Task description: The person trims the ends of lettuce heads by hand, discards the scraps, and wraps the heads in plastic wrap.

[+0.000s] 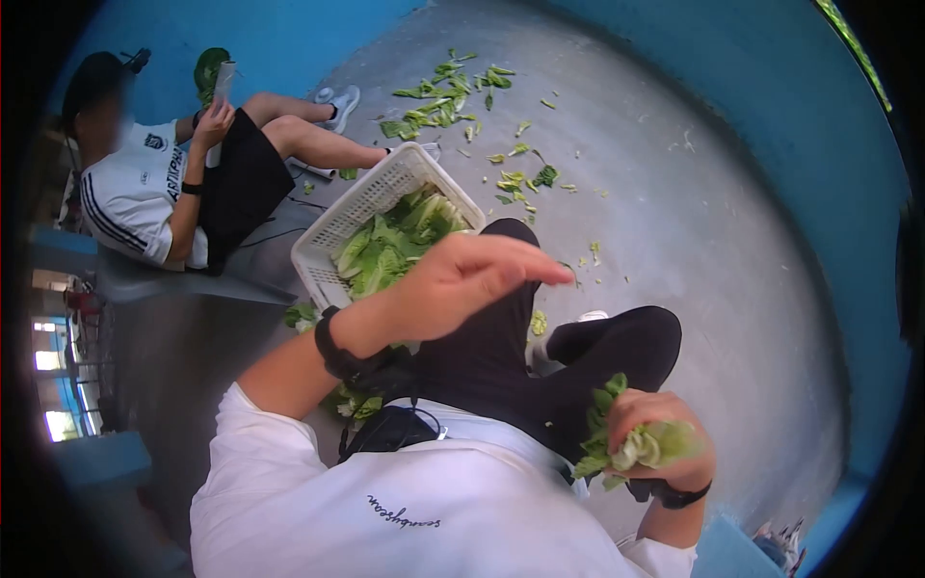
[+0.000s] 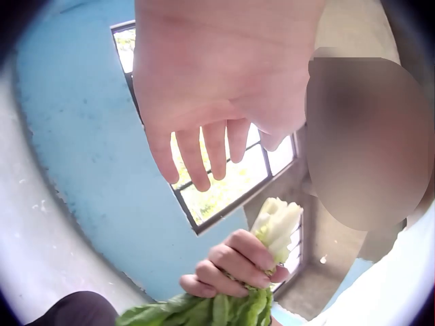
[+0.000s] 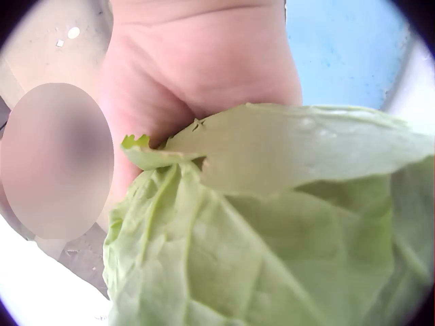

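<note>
My left hand [image 1: 472, 281] is raised over my lap near the basket, its fingers extended and holding nothing. In the left wrist view the palm of the left hand [image 2: 224, 75] shows with the fingers relaxed and slightly apart. Off to the right side, my right hand [image 1: 689, 438] grips a head of lettuce [image 1: 655, 445], pale at the base with green leaves. The left wrist view has the fingers of the right hand [image 2: 234, 261] wrapped round it, the white base [image 2: 277, 221] sticking out on top. Broad lettuce leaves [image 3: 272, 238] cover much of the right wrist view.
A white plastic basket [image 1: 313, 246] with leafy greens [image 1: 400, 241] stands ahead, left of my knees. Loose leaves [image 1: 438, 101] lie scattered on the grey floor [image 1: 723, 212]. Another person [image 1: 135, 183] sits at the left holding a leafy green. Blue walls [image 1: 761, 96] surround the place.
</note>
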Available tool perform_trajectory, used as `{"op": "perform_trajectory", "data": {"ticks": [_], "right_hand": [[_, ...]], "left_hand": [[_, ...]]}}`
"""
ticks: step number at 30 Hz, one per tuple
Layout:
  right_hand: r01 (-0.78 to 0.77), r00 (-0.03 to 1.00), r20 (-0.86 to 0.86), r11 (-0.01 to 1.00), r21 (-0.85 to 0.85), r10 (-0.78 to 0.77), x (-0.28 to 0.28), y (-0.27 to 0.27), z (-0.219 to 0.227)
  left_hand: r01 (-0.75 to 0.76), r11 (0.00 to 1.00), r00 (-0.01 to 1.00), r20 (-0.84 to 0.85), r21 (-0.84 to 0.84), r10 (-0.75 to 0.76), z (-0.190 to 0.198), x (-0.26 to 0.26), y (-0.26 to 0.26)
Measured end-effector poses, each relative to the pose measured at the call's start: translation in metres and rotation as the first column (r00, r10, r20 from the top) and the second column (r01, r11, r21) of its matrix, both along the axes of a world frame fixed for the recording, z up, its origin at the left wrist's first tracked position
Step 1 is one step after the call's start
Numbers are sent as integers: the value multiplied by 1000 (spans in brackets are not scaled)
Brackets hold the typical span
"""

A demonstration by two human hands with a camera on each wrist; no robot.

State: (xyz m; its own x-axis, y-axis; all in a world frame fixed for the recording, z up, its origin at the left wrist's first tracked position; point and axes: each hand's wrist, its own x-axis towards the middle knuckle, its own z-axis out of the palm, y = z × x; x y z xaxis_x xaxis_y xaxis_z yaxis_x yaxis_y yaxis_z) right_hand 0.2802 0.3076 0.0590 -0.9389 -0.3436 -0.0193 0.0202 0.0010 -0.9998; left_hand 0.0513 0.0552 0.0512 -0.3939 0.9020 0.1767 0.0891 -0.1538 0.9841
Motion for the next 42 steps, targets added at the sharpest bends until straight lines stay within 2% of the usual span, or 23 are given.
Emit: {"op": "perform_trajectory", "data": {"ticks": [2, 3, 7, 10, 11, 12, 13, 14, 15, 18, 19, 22, 25, 28, 29, 31, 32, 33, 34, 35, 36, 38, 42], "right_hand": [[55, 997, -56, 993, -101, -61, 9, 4, 2], [84, 992, -81, 985, -152, -98, 13, 6, 2], [280, 958, -28, 953, -115, -285, 28, 9, 0], [330, 943, 9, 927, -177, -334, 33, 10, -5], [332, 942, 13, 922, -199, -336, 34, 11, -4], [338, 939, 14, 914, -225, -344, 34, 10, -4], [352, 933, 17, 902, -249, -359, 36, 8, -4], [379, 922, 29, 883, -276, -387, 39, 7, -4], [407, 909, 38, 863, -301, -415, 42, 8, -5], [433, 893, 11, 852, -295, -450, 44, 10, -2], [434, 891, -3, 855, -284, -454, 44, 10, -1], [492, 861, 23, 821, -289, -508, 51, 9, 0], [506, 847, -63, 836, -210, -528, 50, 3, 7], [616, 771, 42, 729, -297, -635, 58, 2, 5], [602, 783, 35, 744, -291, -620, 60, 2, 3], [595, 791, 15, 764, -249, -611, 60, 7, 7], [600, 789, 13, 764, -239, -615, 63, 8, 10], [599, 789, 13, 766, -234, -614, 62, 7, 9], [593, 794, 13, 769, -239, -608, 62, 8, 9], [600, 788, 8, 764, -238, -616, 65, 10, 9], [603, 784, 4, 760, -242, -621, 67, 11, 7], [627, 761, -3, 738, -250, -648, 72, 10, 6], [695, 690, -36, 676, -247, -723, 92, 10, 4]], "left_hand": [[-240, 970, 896, 376, -33, 235, -13, -14, -19], [-305, 952, 789, 571, 40, 229, -21, -19, -29], [-318, 947, 694, 692, 45, 200, -14, -3, -42], [-197, 980, 834, 521, -25, 181, -4, 9, -42], [-189, 982, 943, 282, 17, 176, -11, 12, -41], [-170, 984, 985, 16, -54, 171, -1, 14, -41], [-164, 978, 960, -247, -130, 128, 18, 17, -40], [-174, 964, 871, -489, -202, 55, 28, 19, -39], [-153, 967, 910, -411, -203, 57, 28, 22, -37], [-140, 987, 672, -739, -79, 36, 48, 25, -35], [-154, 975, 607, -794, -161, -35, 56, 27, -35], [-188, 970, 514, -857, -154, -36, 57, 34, -36], [-248, 962, 347, -938, -115, -23, 39, 38, -34], [-304, 949, 136, -990, -80, -39, 28, 40, -34], [-305, 948, 224, -974, -93, -24, 24, 37, -34], [-275, 956, 406, -913, -101, 21, 14, 23, -36], [-334, 909, 594, -805, -247, 0, 9, 17, -43], [-320, 921, 810, -569, -223, 143, 1, 3, -46], [-316, 893, 932, -281, -322, 229, -4, -8, -49], [-315, 852, 946, -68, -419, 317, -10, -18, -55], [-400, 823, 900, -5, -403, 435, -17, -21, -57], [-332, 872, 829, 329, -360, 452, -40, -33, -71], [-503, 848, 469, 771, -168, 431, -65, -32, -81]]}}
